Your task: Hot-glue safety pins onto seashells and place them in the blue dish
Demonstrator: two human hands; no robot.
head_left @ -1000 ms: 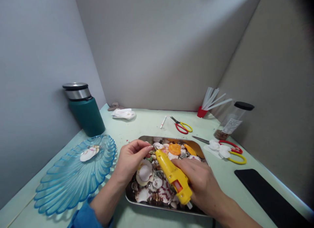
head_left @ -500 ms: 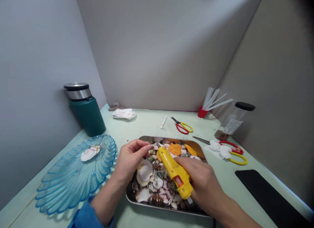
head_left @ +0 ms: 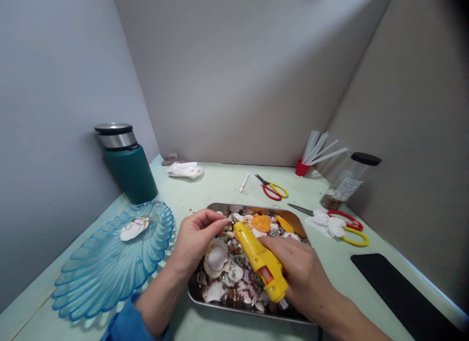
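My right hand (head_left: 293, 263) is wrapped round a yellow hot glue gun (head_left: 258, 258), its metal nozzle pointing up and left. At the nozzle's tip, the thumb and fingers of my left hand (head_left: 198, 233) are pinched together. Whatever they hold is too small to make out. Both hands are over a metal tray (head_left: 249, 311) full of seashells. Among the shells are an orange scallop shell (head_left: 261, 223), a white shell (head_left: 217, 259) and a purple-streaked shell (head_left: 248, 287).
A blue glass shell-shaped dish (head_left: 110, 272) with a shell (head_left: 134, 228) in it stands left, near a green bottle (head_left: 130, 170). Scissors (head_left: 273, 188), larger scissors (head_left: 351, 228) with tissue, a red cup (head_left: 302, 168) of glue sticks, a jar (head_left: 346, 182) and a black slab (head_left: 399, 292) lie beyond and right.
The glue gun has shifted slightly left, its nozzle closer to my left fingertips. My left hand stays nearly in place, still pinched.
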